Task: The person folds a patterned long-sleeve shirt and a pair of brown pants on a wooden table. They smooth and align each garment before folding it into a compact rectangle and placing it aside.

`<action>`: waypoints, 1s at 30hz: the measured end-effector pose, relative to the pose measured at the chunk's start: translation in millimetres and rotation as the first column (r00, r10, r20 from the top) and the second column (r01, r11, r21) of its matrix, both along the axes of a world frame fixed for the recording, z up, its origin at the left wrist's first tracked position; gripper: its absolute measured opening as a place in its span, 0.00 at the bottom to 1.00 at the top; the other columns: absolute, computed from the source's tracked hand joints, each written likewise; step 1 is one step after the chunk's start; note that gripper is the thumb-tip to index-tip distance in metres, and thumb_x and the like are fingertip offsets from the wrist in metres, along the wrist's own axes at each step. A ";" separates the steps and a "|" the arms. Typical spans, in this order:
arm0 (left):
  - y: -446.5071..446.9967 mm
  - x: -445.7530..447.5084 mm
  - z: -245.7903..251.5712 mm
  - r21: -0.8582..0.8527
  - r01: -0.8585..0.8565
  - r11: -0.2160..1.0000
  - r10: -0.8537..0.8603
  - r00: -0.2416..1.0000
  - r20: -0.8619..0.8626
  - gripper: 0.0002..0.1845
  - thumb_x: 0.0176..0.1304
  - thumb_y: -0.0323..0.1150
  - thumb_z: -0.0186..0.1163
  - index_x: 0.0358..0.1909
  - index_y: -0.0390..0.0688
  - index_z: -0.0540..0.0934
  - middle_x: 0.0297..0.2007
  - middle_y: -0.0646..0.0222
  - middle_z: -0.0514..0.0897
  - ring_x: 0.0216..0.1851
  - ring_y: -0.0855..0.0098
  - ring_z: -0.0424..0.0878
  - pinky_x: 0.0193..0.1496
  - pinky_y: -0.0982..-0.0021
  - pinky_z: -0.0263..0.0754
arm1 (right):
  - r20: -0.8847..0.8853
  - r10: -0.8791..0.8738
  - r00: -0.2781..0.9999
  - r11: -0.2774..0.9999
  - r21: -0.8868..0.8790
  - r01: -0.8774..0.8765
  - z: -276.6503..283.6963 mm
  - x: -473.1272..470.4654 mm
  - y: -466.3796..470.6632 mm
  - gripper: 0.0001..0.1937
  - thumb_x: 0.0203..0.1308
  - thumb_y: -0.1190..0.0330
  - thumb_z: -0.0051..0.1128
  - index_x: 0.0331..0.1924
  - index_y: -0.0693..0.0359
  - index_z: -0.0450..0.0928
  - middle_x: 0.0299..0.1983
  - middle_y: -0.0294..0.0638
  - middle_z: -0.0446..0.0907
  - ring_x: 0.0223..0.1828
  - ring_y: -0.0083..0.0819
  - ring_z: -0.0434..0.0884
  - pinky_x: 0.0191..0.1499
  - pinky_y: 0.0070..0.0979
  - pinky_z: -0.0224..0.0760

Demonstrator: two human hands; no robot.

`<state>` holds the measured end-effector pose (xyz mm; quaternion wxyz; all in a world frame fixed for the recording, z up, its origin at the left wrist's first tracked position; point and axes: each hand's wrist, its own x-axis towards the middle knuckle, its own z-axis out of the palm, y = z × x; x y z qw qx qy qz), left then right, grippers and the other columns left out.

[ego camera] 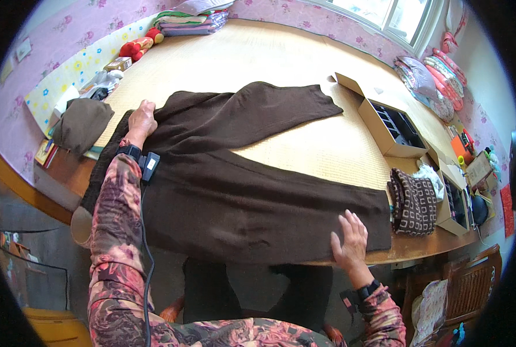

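Note:
A pair of dark brown trousers (249, 204) lies spread out before me with the waist at the left. One leg runs along the near edge and the other slants away at the back, slightly wrinkled. At the waist end, my left hand (142, 119) is closed in a fist on the fabric. My right hand (351, 238) rests palm down near the hem of the near leg, fingers apart and holding nothing. A band on my left wrist carries a small black device (150, 167) with a cable.
A woven mat (301, 152) covers the bed platform, whose wooden edge (414, 256) runs along the front. Folded patterned cloth (414, 204) sits right of the hem. Behind it is an open cardboard box (381, 132). Bunched brown cloth (82, 123) lies left; a wooden chair (470, 282) stands lower right.

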<state>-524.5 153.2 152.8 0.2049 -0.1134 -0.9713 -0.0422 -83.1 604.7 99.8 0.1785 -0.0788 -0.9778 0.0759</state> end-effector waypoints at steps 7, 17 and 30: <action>-21.1 208.0 22.0 0.109 0.520 0.847 -0.434 0.796 -0.421 0.15 0.50 0.18 0.58 0.42 0.37 0.73 0.51 0.52 0.80 0.49 0.45 0.78 0.52 0.55 0.74 | -0.080 -0.011 0.997 0.999 0.041 0.015 -11.3 1.1 4.2 0.25 0.60 0.57 0.57 0.58 0.64 0.74 0.64 0.51 0.70 0.68 0.49 0.66 0.69 0.45 0.55; -69.2 302.3 -60.0 0.370 0.269 0.889 -0.290 0.957 0.001 0.16 0.42 0.19 0.61 0.33 0.41 0.69 0.61 0.50 0.69 0.56 0.45 0.73 0.59 0.56 0.71 | -0.097 0.085 0.992 0.947 -0.300 -0.111 17.5 -60.6 0.4 0.25 0.56 0.63 0.64 0.58 0.62 0.76 0.54 0.50 0.80 0.55 0.48 0.79 0.59 0.42 0.71; -57.9 302.1 -42.5 0.298 0.167 0.940 -0.213 0.968 0.130 0.18 0.40 0.21 0.64 0.32 0.41 0.68 0.59 0.53 0.69 0.56 0.45 0.73 0.54 0.55 0.73 | 0.036 -0.419 0.907 0.102 -0.991 0.087 -25.3 -265.9 22.7 0.26 0.59 0.74 0.55 0.64 0.60 0.66 0.55 0.45 0.75 0.45 0.36 0.79 0.38 0.35 0.79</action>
